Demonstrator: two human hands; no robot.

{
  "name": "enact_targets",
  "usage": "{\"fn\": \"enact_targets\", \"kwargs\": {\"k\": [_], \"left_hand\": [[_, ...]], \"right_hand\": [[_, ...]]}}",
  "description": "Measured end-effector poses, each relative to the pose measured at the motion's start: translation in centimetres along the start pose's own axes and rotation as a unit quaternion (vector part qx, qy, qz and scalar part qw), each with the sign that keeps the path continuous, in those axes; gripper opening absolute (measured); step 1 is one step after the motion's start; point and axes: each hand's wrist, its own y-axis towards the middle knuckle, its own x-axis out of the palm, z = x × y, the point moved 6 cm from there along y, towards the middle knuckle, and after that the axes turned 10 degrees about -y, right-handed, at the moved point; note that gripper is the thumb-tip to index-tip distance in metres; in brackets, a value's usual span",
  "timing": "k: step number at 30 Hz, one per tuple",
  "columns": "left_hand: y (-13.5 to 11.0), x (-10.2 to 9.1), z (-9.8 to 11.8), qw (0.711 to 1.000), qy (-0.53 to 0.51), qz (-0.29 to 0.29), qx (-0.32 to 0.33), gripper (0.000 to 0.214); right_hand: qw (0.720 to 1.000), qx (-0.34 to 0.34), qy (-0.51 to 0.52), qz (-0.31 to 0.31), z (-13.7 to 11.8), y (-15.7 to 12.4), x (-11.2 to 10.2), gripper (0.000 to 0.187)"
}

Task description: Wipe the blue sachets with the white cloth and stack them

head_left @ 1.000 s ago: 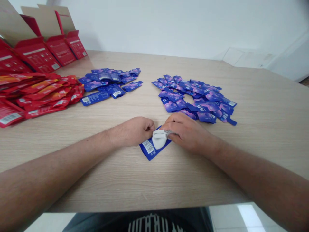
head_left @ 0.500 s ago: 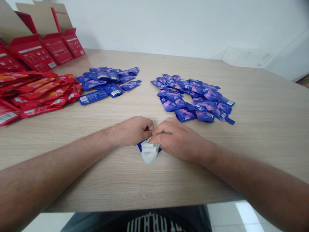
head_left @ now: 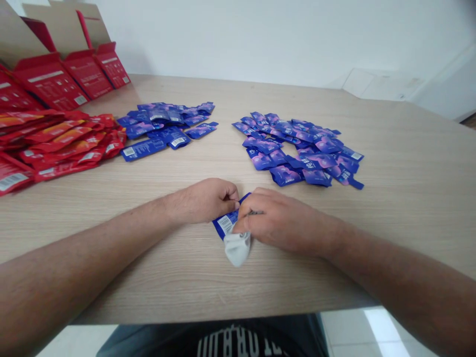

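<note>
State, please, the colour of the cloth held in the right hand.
The cloth is white, best seen in the head view.

Far left of you: row of red cartons (head_left: pixel 52 82), white print on faces, tan flaps (head_left: pixel 59 29) standing up. Just in front of them, your side: heap of red-orange packets (head_left: pixel 61 141), overlapping, barcode on nearest one. All on your light wood-grain table (head_left: pixel 167 292). White wall (head_left: pixel 241 39) behind. White panel (head_left: pixel 379 85) by table's far edge, to your right; can't tell what it's fixed to. Pale tiled floor (head_left: pixel 345 322) below your near edge, bright streak (head_left: pixel 377 322) across it.
</note>
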Motion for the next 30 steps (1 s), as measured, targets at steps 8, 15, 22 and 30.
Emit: {"fn": "enact_targets", "kwargs": {"k": [8, 15, 22, 30], "left_hand": [[0.0, -0.1, 0.0, 1.0, 0.019, 0.007, -0.002, 0.019], [0.0, 0.1, 0.0, 1.0, 0.015, 0.005, -0.001, 0.019], [0.0, 0.1, 0.0, 1.0, 0.007, 0.001, 0.018, 0.019], [-0.1, 0.0, 0.3, 1.0, 0.015, 0.006, -0.002, 0.017]], "right_hand": [[0.995, 0.071, -0.012, 0.068, 1.6, 0.1, -0.3, 0.018], [0.996, 0.081, 0.001, 0.026, 2.1, -0.4, -0.3, 0.021], [1.0, 0.005, 0.018, 0.014, 0.1, 0.0, 0.0, 0.02], [0.996, 0.076, 0.009, 0.052, 1.2, 0.0, -0.4, 0.018]]}}
